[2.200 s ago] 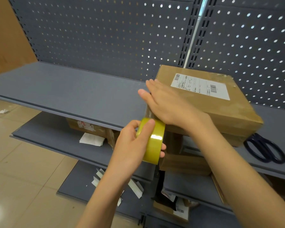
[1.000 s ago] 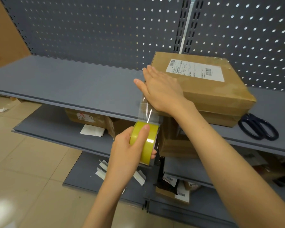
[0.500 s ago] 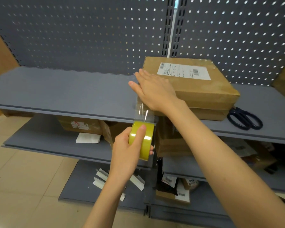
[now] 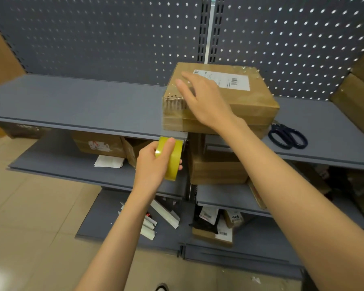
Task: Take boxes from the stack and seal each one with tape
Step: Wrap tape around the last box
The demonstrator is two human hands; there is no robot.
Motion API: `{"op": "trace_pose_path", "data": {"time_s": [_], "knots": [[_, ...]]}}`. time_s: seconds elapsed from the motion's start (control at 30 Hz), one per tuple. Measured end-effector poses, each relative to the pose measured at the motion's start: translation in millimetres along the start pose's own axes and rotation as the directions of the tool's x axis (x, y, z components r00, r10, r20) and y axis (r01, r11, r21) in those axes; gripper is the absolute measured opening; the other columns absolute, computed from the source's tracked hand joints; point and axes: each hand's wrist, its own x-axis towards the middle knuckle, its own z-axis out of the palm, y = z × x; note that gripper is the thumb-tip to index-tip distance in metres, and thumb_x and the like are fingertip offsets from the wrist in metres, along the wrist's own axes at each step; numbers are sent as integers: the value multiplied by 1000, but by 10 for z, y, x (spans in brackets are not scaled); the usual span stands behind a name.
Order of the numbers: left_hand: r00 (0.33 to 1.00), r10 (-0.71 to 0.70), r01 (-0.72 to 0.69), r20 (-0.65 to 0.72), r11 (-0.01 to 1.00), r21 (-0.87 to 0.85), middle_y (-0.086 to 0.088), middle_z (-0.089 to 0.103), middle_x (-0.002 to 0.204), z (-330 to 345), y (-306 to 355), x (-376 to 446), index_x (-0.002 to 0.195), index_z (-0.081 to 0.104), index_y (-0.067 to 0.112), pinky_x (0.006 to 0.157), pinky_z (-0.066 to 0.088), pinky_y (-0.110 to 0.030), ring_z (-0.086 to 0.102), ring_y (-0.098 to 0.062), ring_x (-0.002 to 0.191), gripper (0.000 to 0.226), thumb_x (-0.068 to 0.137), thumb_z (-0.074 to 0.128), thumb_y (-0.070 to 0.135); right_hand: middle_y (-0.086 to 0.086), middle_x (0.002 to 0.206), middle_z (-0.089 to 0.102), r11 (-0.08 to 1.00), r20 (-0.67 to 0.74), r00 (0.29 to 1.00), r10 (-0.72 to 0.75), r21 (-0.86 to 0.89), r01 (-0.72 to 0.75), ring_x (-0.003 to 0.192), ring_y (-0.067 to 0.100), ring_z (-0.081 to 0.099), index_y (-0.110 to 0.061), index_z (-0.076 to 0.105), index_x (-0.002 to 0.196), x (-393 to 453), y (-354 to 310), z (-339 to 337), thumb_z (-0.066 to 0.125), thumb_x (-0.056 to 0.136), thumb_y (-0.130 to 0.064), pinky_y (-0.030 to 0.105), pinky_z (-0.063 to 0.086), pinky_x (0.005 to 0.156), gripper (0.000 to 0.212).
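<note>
Cardboard box (image 4: 250, 101) w/ white label sits on grey shelf (image 4: 82, 106), front edge at shelf lip. Right hand (image 4: 204, 99) lies flat on box's left top, fingers (image 4: 182, 84) straight. Left hand (image 4: 153, 162) grips yellow tape roll (image 4: 172, 158) just below shelf edge, under box's left corner. Clear tape covers box's left face. Black scissors (image 4: 288, 136) on shelf right of box. More boxes (image 4: 99, 143) on lower shelf.

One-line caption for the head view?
Left hand grips tape roll; right hand smooths tape on box.
</note>
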Motion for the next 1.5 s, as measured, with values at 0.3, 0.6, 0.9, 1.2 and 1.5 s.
{"op": "trace_pose_path", "data": {"time_s": [0.3,0.6,0.9,1.2,1.5], "knots": [[996,24,-19,-85,998,56,2,55,75,0,-7,-10,92,55,10,46,41,-14,60,-2,57,23,93,58,32,7,124,56,952,-363,910,198,-150,-267,114,20,50,-7,57,125,-698,645,-473,40,99,-21,31,37,93,33],[992,-11,10,-125,1000,-8,-4,60,92,6,-65,37,98,57,15,64,43,-24,64,-22,85,26,89,63,38,16,128,53,767,-377,757,534,-160,-621,119,31,48,-3,56,125,-1075,1066,-664,52,94,-16,39,40,96,33],[993,-19,16,-119,999,-28,2,60,83,8,-46,34,104,51,14,45,45,-15,63,-1,51,27,91,62,33,27,112,59,607,-251,652,715,-238,-758,106,42,54,9,59,103,-1057,1205,-661,66,90,-23,40,44,77,35],[996,-21,18,-85,999,-36,3,60,82,-6,-39,27,108,49,14,44,44,-14,62,1,47,28,92,61,33,28,122,53,637,-350,630,693,-112,-763,111,44,51,7,47,120,-1049,1024,-843,46,100,-23,40,39,77,36],[994,37,-44,-99,997,-68,10,53,87,-16,-51,8,118,45,14,60,41,-22,53,-3,74,40,89,65,31,11,101,64,820,-431,788,439,-166,-548,94,28,60,-4,56,108,-1066,712,-946,63,88,-39,31,39,67,40]]}}
